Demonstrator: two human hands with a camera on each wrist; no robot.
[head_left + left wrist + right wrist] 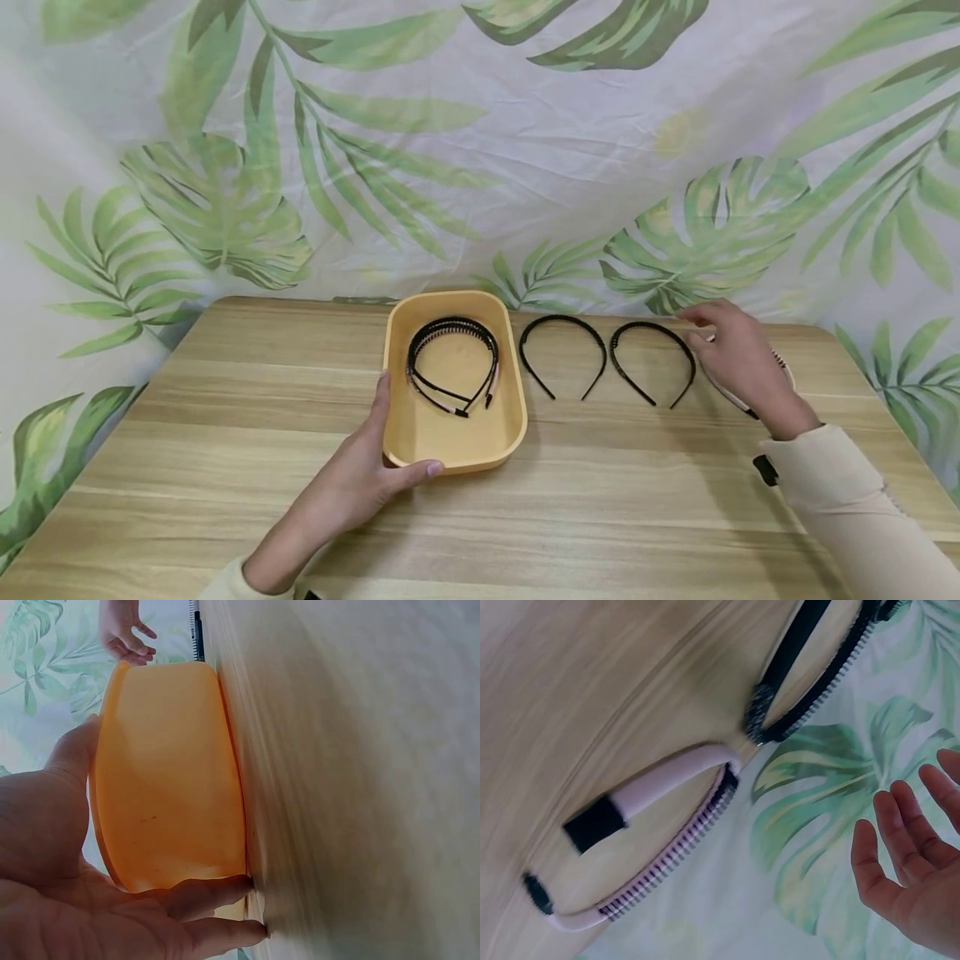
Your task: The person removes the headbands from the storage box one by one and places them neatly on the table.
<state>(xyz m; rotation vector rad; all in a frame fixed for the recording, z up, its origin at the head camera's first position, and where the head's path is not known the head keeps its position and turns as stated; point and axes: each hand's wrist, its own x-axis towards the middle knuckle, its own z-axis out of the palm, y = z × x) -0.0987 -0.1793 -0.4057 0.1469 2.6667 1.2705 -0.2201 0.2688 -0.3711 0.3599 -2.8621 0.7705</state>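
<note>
A yellow plastic box (450, 454) stands on the table, and my left hand (360, 479) holds its near left corner, the thumb along the front rim. The left wrist view shows the box's outer wall (169, 780) between my thumb and fingers. Several black and pink headbands (453, 325) lie bunched inside the box. My right hand (731, 358) hovers over a pink headband (667, 780) with black ends and small teeth. In the right wrist view its fingers (866, 859) are spread, apart from the headband and holding nothing.
Two black headbands, one nearer the box (562, 317) and one farther right (651, 325), lie in a row between the box and the pink headband. A leaf-patterned cloth (420, 167) hangs behind the wooden table (247, 400), along its back edge.
</note>
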